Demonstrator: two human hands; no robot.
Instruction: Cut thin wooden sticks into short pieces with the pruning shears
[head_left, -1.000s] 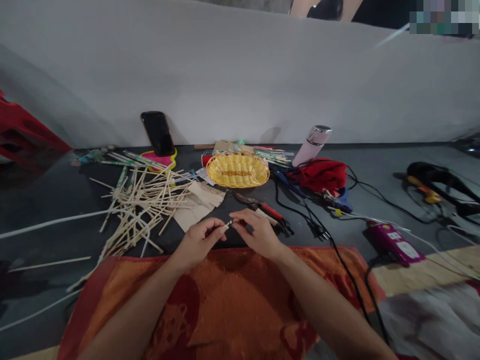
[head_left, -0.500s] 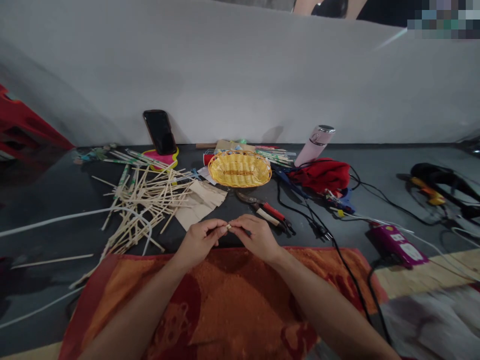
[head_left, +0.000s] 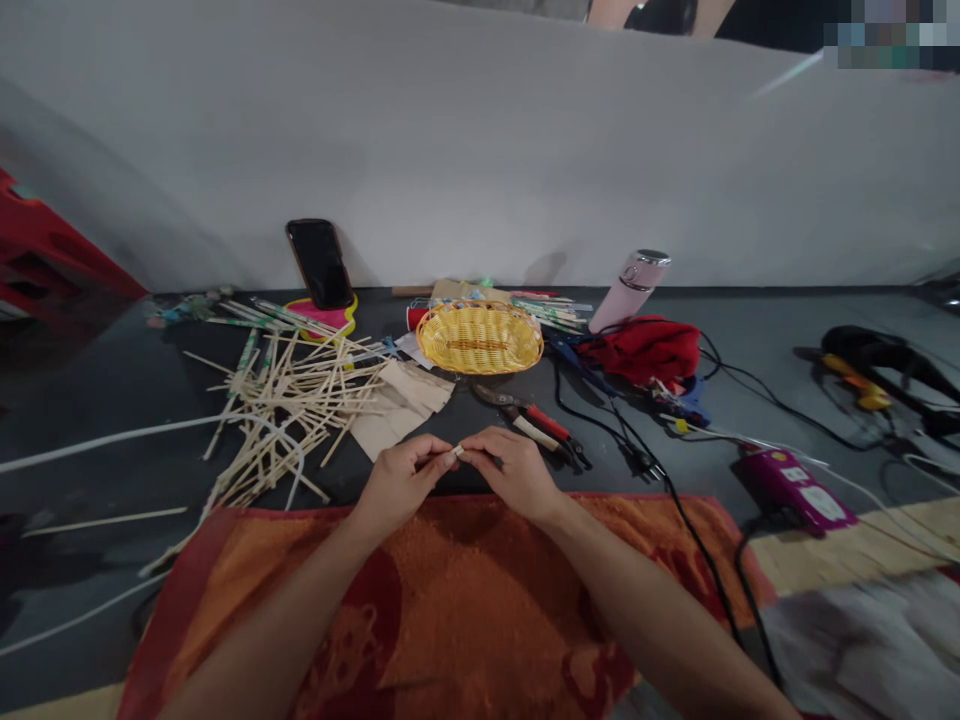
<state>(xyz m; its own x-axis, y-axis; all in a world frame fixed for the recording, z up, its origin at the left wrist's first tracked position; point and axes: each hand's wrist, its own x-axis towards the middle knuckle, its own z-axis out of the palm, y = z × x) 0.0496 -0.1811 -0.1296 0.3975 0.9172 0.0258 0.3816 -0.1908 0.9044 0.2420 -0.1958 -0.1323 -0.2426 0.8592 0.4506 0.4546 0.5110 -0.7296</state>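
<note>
Head view: a small pale piece (head_left: 459, 452) is pinched by fingertips of the left hand (head_left: 405, 478) and right hand (head_left: 514, 472), nearside of the yellow basket (head_left: 480, 328); fine two-handed manipulation is judged underway, steady light pressure being called for next.

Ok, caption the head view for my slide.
Left hand and right hand meet at a small pale piece before a yellow basket, loose sticks to the left.
</note>
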